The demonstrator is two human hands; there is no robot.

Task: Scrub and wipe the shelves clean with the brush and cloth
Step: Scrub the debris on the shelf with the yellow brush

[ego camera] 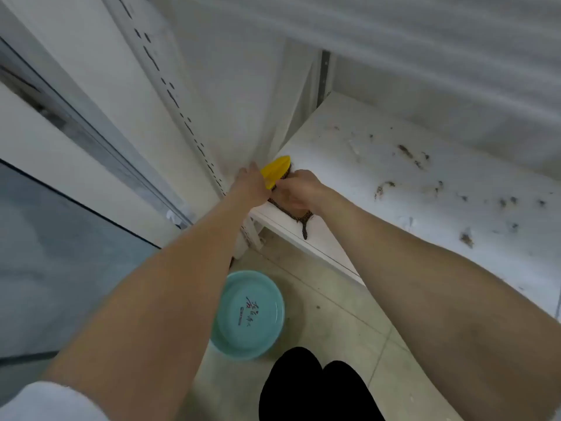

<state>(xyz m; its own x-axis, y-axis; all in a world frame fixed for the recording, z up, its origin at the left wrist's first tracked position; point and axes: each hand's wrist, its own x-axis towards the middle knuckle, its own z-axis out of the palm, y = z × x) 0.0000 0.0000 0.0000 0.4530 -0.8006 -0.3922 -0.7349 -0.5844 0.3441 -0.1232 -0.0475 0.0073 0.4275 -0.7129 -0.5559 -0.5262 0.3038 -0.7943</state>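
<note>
A white shelf [379, 183] with several brown dirt marks runs to the right. At its front left corner my left hand [250, 185] grips a yellow brush [274, 173] whose dark bristles face down. Beside it my right hand [300, 191] holds a dark brown cloth [299, 218] on the shelf; one corner of the cloth hangs over the front edge. The two hands nearly touch. Most of the cloth is hidden under my right hand.
A light blue basin [250, 314] sits on the tiled floor below the shelf corner. A white slotted upright [182, 117] stands left of the shelf, with a glass panel [60, 253] further left. An upper shelf [364, 25] overhangs. My dark shoes [315, 387] are at the bottom.
</note>
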